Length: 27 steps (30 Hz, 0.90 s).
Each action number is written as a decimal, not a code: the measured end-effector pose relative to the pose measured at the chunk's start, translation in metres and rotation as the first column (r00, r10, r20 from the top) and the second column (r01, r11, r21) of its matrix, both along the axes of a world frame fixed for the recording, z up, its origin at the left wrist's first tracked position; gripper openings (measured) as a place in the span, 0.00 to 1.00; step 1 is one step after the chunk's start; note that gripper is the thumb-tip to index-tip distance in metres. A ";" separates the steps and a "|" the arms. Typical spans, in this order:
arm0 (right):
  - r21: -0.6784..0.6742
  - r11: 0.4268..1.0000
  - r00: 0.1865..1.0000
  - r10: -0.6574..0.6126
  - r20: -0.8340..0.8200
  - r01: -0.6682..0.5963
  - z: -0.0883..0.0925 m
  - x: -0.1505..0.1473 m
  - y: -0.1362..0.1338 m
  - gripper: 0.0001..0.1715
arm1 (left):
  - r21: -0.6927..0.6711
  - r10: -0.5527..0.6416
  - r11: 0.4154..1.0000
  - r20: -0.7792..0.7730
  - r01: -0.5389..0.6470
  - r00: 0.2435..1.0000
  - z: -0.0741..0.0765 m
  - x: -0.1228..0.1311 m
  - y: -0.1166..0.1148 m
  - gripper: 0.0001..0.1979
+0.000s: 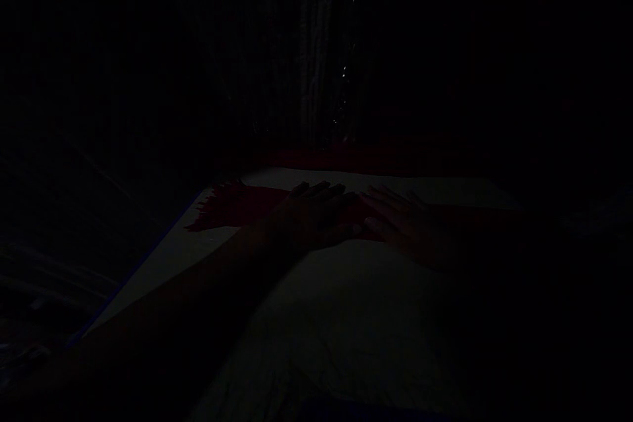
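Observation:
In very dim light, a long red cloth with a fringed end, like a scarf (252, 204), lies stretched across a pale tabletop (356, 290). My left hand (314, 211) rests palm down on its middle, fingers stretched out and slightly apart. Just to the right, my right hand (405, 217) also lies flat on the cloth, with its fingers spread and pointing left. The two hands are close together, and red cloth shows between them. Toward the right the cloth runs on past my right hand into shadow, so its other end is hard to make out.
More dark red cloth (346, 159) lies along the far edge of the tabletop. A blue edge (143, 260) borders the table on the left. Behind stand faint vertical strands (314, 46) with small bright glints. Unclear items (24, 349) sit in the dark at lower left.

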State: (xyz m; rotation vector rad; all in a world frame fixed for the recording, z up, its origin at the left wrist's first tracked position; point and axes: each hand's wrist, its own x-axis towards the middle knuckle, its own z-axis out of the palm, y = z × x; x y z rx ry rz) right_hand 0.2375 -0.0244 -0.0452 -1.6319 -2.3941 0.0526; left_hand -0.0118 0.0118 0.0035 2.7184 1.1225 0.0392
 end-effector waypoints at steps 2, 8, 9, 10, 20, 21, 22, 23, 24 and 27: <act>0.023 1.000 1.000 -0.013 -0.013 0.013 0.000 0.004 0.001 0.39 | -0.003 0.002 1.000 -0.006 -0.002 1.000 0.002 0.000 -0.001 0.44; -0.037 0.999 1.000 -0.017 0.016 0.017 -0.001 0.009 0.003 0.41 | 0.010 -0.002 1.000 -0.012 0.002 1.000 0.003 0.002 -0.002 0.43; -0.044 0.999 1.000 -0.020 0.020 0.021 -0.001 0.008 0.003 0.41 | 0.008 -0.001 1.000 -0.014 0.001 1.000 0.003 0.002 -0.002 0.43; -0.041 0.999 1.000 -0.022 0.021 0.022 0.000 0.007 0.003 0.41 | 0.009 0.002 1.000 -0.016 -0.001 1.000 0.003 0.002 -0.002 0.43; -0.024 1.000 0.998 -0.015 0.054 0.017 -0.003 0.008 0.003 0.41 | 0.012 0.008 1.000 -0.012 -0.008 1.000 0.002 0.003 -0.002 0.43; -0.020 1.000 0.999 -0.015 0.052 0.017 -0.003 0.009 0.002 0.41 | 0.014 0.004 1.000 -0.011 -0.004 1.000 0.002 0.003 -0.002 0.43; -0.015 1.000 0.999 -0.015 0.051 0.015 -0.004 0.009 0.002 0.40 | 0.016 0.001 1.000 -0.010 -0.001 1.000 0.002 0.003 -0.002 0.43; -0.011 1.000 0.999 -0.014 0.049 0.014 -0.004 0.010 0.002 0.40 | 0.015 -0.001 1.000 -0.008 0.001 1.000 0.002 0.003 -0.002 0.43; -0.008 1.000 0.999 -0.012 0.049 0.012 -0.004 0.010 0.001 0.40 | 0.011 -0.003 1.000 -0.005 0.003 1.000 0.002 0.003 -0.002 0.43; -0.004 1.000 0.999 -0.008 0.047 0.008 -0.004 0.010 0.001 0.40 | 0.005 0.002 1.000 0.000 -0.002 1.000 0.003 0.004 -0.003 0.42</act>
